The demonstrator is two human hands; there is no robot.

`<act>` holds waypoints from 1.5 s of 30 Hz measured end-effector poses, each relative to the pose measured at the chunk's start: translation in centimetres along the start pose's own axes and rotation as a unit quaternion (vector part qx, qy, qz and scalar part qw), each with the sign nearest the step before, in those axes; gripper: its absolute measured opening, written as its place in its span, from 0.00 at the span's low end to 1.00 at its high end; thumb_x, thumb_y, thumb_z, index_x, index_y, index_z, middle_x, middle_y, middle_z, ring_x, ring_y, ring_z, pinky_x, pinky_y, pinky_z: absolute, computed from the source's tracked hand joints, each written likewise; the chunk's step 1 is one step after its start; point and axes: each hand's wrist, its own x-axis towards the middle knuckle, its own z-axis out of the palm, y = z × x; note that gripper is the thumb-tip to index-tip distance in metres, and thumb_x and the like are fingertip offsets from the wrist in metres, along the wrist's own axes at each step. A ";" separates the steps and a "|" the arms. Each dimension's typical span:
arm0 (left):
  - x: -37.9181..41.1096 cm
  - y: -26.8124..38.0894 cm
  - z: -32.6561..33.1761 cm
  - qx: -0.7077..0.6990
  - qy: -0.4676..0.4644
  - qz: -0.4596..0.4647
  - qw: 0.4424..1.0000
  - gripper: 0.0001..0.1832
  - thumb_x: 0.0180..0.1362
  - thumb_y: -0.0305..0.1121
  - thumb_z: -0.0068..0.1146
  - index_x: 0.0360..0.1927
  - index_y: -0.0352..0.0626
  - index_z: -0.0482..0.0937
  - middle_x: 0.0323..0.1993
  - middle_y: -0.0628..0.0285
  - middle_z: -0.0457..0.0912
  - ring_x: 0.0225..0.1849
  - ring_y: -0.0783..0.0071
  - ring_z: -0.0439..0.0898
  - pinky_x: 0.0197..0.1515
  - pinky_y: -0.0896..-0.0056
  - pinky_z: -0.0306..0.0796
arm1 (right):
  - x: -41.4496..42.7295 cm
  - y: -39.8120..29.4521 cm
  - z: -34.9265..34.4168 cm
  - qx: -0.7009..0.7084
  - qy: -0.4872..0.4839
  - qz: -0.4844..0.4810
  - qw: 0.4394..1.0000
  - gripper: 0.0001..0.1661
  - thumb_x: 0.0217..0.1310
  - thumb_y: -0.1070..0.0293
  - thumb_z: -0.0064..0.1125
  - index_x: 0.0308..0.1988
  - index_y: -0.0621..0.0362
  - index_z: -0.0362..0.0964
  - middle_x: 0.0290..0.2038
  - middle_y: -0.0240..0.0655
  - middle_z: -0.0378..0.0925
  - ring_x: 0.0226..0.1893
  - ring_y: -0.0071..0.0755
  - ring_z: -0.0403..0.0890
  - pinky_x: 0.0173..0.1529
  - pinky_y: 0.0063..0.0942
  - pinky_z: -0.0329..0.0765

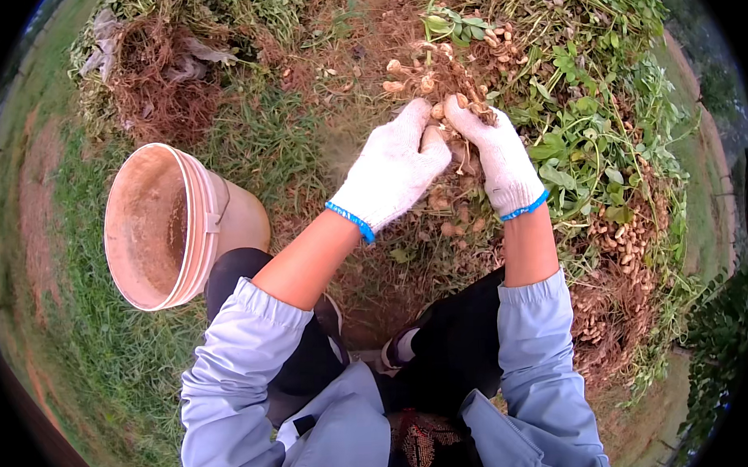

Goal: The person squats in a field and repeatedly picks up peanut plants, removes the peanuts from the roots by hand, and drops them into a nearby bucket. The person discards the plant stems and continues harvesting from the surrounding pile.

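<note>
My right hand (496, 151), in a white knit glove with a blue cuff, grips the root end of a peanut plant (464, 80). Brown roots and pale pods stick out beyond its fingers. My left hand (396, 166), gloved alike, meets it from the left, its thumb and fingers closed around a peanut pod (437, 111) on those roots. Both hands nearly touch; the gloves partly hide the pods between them. A pale plastic bucket (239, 209) with a wire handle stands left of my left forearm, its stained inner wall visible.
Uprooted peanut plants (572, 134) with leaves form a long heap on the right, with clustered pods (622, 239) along it. Another pile of roots and vines (163, 86) lies upper left, with torn plastic film (102, 41) in it. Grass (127, 360) surrounds the bucket.
</note>
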 end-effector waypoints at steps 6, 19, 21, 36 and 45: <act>-0.4 -1.0 -0.4 -0.405 -0.065 -0.173 0.896 0.10 0.71 0.40 0.47 0.50 0.48 0.72 0.30 0.69 0.77 0.24 0.84 0.72 0.24 0.80 0.64 | -0.1 0.1 -0.3 -0.070 -0.021 0.002 0.997 0.14 0.69 0.62 0.63 0.49 0.57 0.80 0.35 0.23 0.81 0.30 0.16 0.77 0.32 0.19 0.73; -0.3 -0.1 -1.5 -0.432 -0.094 -0.173 0.880 0.14 0.71 0.45 0.56 0.46 0.46 0.71 0.30 0.71 0.74 0.21 0.88 0.63 0.21 0.84 0.53 | 0.0 0.2 -0.2 -0.088 -0.004 -0.009 0.996 0.16 0.67 0.57 0.66 0.47 0.55 0.79 0.30 0.20 0.75 0.25 0.12 0.71 0.27 0.18 0.67; -0.2 -0.6 -0.8 -0.250 -0.069 -0.073 0.963 0.15 0.72 0.46 0.54 0.47 0.46 0.71 0.31 0.71 0.74 0.24 0.89 0.63 0.23 0.84 0.55 | 0.7 0.8 -0.5 -0.084 -0.009 -0.009 0.996 0.16 0.67 0.58 0.66 0.47 0.55 0.79 0.30 0.20 0.76 0.26 0.13 0.72 0.27 0.18 0.68; -2.9 2.5 -10.3 -0.271 0.090 -0.091 0.954 0.13 0.75 0.46 0.49 0.43 0.47 0.73 0.26 0.75 0.65 0.19 0.89 0.56 0.18 0.83 0.45 | -0.9 -1.0 -1.7 -0.049 -0.037 0.001 0.998 0.17 0.68 0.53 0.62 0.33 0.54 0.75 0.24 0.25 0.73 0.22 0.20 0.70 0.28 0.20 0.66; -15.0 -8.0 -28.8 0.375 0.306 -0.211 0.849 0.21 0.72 0.47 0.52 0.49 0.35 0.75 0.38 0.48 0.83 0.39 0.53 0.83 0.46 0.57 0.75 | -1.0 -0.3 -0.5 -0.057 -0.082 -0.082 0.992 0.16 0.64 0.64 0.69 0.47 0.59 0.76 0.36 0.28 0.81 0.37 0.23 0.79 0.46 0.26 0.75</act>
